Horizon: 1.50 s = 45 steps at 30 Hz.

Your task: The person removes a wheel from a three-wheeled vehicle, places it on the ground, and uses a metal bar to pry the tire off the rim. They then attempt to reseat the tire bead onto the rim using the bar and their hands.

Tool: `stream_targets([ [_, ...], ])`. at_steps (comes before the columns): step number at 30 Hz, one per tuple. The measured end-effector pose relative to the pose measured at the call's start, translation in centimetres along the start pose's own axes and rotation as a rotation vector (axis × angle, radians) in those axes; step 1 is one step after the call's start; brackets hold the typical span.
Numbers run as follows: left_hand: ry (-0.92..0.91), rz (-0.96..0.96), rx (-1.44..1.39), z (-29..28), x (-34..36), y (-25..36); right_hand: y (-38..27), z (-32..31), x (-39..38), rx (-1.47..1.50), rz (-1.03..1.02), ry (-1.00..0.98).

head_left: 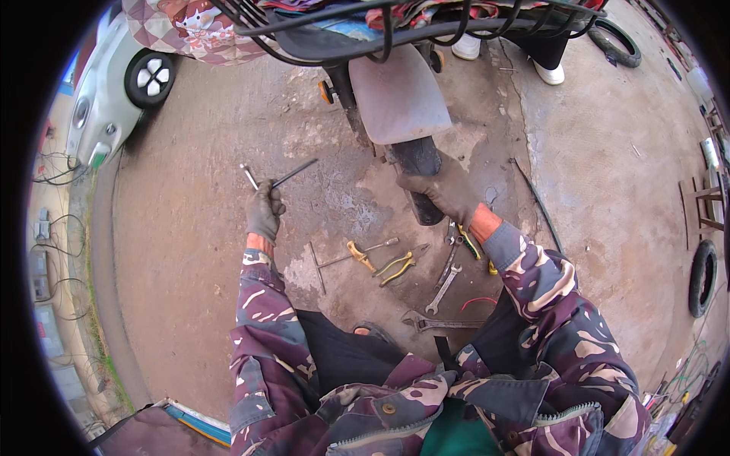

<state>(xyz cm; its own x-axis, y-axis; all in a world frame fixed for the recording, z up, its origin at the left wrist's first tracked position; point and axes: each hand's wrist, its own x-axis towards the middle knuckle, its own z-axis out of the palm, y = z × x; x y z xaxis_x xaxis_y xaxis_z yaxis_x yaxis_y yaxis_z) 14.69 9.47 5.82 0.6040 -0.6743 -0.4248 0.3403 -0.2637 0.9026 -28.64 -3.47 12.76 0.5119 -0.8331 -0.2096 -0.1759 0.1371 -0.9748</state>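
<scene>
My gloved left hand (266,209) is closed on two thin metal tools, a silver rod (248,174) and a dark rod (300,169). My gloved right hand (437,190) grips the black rear wheel or fender (417,156) below a grey panel (399,95) of a two-wheeler with a black basket (334,47); its fingertips are partly hidden. On the ground between my arms lie a T-handle wrench (334,261), a yellow-handled tool (361,257), yellow pliers (391,277), a spanner (445,285), an adjustable wrench (449,324) and other tools.
A silver car (99,114) stands at upper left. A person's legs (549,57) are beyond the basket. Loose tyres (614,38) lie at the right, a long dark strip (536,197) beside the two-wheeler. Cables and boxes (46,266) line the left edge.
</scene>
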Motion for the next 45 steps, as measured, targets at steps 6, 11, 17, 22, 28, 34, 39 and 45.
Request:
stream_targets([
  [6, -0.187, -0.206, 0.372, 7.0, -5.2, -8.4, 1.7, -0.5, -0.2, 0.108, 0.070, 0.008],
  [11, -0.258, -0.169, 0.615, 10.6, -4.5, -17.2, 2.4, -0.8, 0.4, 0.110, 0.075, -0.007],
  [17, -0.580, -0.266, 0.688, 12.3, -2.1, -27.3, 4.5, -1.2, 1.0, -0.009, 0.074, -0.017],
  [22, -0.683, 0.092, 1.195, 14.0, -2.3, -27.2, 3.9, -0.8, 0.7, -0.024, 0.000, 0.007],
  [28, -0.499, -0.300, 0.307, 17.2, -3.4, -14.6, 2.8, -1.4, 0.0, -0.084, 0.047, -0.017],
  [34, -0.379, -0.086, 0.076, 21.3, -3.4, -12.1, 4.2, -0.9, 0.9, -0.001, 0.117, -0.055],
  [39, -0.234, 0.013, 0.022, 20.2, -2.0, -14.6, 4.9, -1.1, 1.1, -0.055, 0.085, -0.059],
  [45, -0.197, -0.216, 0.178, 16.7, -1.6, -17.0, 4.0, -0.8, 0.6, -0.072, 0.077, -0.019],
])
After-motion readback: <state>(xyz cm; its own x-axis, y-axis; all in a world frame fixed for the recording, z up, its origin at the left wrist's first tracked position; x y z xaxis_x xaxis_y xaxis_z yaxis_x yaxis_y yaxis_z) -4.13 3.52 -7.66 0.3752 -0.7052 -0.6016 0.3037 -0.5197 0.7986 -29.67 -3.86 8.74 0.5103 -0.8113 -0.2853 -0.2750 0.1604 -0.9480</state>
